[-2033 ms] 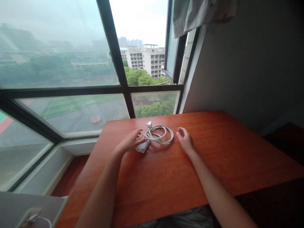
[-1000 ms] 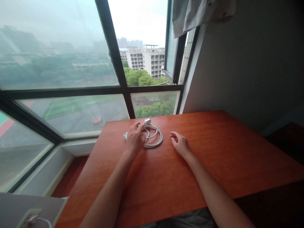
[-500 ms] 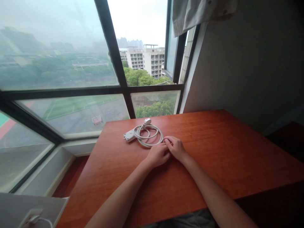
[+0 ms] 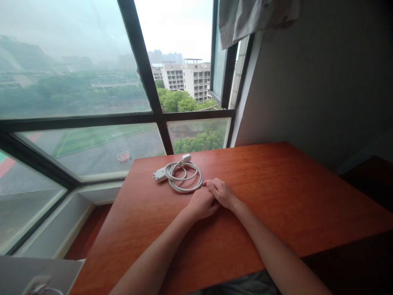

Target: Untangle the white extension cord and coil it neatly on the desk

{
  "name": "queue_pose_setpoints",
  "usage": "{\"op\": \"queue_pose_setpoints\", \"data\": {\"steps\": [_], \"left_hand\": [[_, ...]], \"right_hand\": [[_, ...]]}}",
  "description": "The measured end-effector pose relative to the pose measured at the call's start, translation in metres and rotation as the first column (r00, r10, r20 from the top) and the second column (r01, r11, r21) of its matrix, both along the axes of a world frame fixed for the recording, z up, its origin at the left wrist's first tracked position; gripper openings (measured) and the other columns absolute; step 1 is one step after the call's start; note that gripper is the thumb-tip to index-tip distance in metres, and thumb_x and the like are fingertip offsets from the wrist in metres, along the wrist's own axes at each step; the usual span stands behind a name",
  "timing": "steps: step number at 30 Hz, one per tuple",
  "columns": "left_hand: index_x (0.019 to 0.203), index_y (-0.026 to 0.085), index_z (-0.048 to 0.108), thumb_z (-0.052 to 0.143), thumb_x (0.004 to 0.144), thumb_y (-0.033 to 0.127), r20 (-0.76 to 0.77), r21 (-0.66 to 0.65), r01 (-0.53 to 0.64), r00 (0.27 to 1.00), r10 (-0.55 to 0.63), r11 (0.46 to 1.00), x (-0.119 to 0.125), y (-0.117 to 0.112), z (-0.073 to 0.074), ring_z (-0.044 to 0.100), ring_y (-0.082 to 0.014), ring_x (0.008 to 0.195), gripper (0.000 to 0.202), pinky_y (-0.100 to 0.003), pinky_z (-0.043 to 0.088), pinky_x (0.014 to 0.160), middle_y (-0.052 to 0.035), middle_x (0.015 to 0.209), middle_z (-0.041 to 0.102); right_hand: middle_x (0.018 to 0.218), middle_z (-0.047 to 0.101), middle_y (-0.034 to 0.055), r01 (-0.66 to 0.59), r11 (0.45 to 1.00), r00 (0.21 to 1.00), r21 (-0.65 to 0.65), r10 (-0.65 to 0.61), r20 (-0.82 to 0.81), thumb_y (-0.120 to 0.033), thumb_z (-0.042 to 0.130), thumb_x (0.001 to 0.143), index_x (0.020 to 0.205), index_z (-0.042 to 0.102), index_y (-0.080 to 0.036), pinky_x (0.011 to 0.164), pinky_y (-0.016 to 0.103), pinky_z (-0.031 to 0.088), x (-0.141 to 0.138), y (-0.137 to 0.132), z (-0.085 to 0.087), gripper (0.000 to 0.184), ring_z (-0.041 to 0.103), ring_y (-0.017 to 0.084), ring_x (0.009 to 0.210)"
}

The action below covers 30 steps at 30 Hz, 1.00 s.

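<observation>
Coiled white power cord with its flat white socket block [image 4: 179, 175]: lying on the reddish-brown wooden table [image 4: 276, 196], toward the window side, nobody holding it.
Left hand [image 4: 201, 203]: on the table just short of the coil, loosely curled, gripping nothing; a second ago it was on the coil.
Right hand [image 4: 221, 192]: fingers relaxed and bent, holding nothing, now touching the left hand.
What changed: both hands are back off the cord and together; the coil sits further left than two seconds ago and looks tidier.
White plug [image 4: 186, 157]: at the coil's far edge.
Black-framed window [image 4: 144, 73]: beyond, hazy buildings.
Pale cloth [image 4: 254, 16]: hanging top right.
</observation>
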State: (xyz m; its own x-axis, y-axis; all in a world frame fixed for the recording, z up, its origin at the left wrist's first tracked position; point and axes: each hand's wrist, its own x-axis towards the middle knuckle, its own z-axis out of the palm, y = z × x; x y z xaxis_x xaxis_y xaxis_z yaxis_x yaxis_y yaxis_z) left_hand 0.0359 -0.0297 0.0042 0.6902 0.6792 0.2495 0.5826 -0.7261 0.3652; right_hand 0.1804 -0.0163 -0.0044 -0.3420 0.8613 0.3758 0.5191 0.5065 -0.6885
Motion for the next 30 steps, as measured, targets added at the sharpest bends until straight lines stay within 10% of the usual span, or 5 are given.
{"op": "queue_pose_setpoints", "data": {"steps": [17,30], "left_hand": [[0.09,0.018,0.066,0.05,0.083,0.021,0.104,-0.133,0.005,0.995,0.009,0.991,-0.003,0.004,0.005,0.061,-0.018,0.077,0.017,-0.025,0.044,0.069,-0.0065,0.089,0.069],[0.099,0.019,0.065,0.047,0.086,0.019,0.053,-0.083,0.007,0.999,-0.002,0.997,-0.003,0.004,0.002,0.063,-0.021,0.088,0.023,-0.029,0.046,0.078,-0.0082,0.1,0.069]], "right_hand": [[0.066,0.068,0.0043,0.277,0.961,0.942,0.008,-0.273,0.193,-0.042,0.039,0.094,0.068,0.064,-0.023,0.057,0.025,0.035,0.013,0.001,-0.005,0.041,0.061,0.018,0.063],[0.065,0.066,0.0051,0.233,0.972,0.932,0.018,-0.228,0.282,-0.041,0.033,0.097,0.065,0.059,-0.022,0.056,0.026,0.028,0.015,0.001,-0.005,0.045,0.057,0.017,0.062]]}}
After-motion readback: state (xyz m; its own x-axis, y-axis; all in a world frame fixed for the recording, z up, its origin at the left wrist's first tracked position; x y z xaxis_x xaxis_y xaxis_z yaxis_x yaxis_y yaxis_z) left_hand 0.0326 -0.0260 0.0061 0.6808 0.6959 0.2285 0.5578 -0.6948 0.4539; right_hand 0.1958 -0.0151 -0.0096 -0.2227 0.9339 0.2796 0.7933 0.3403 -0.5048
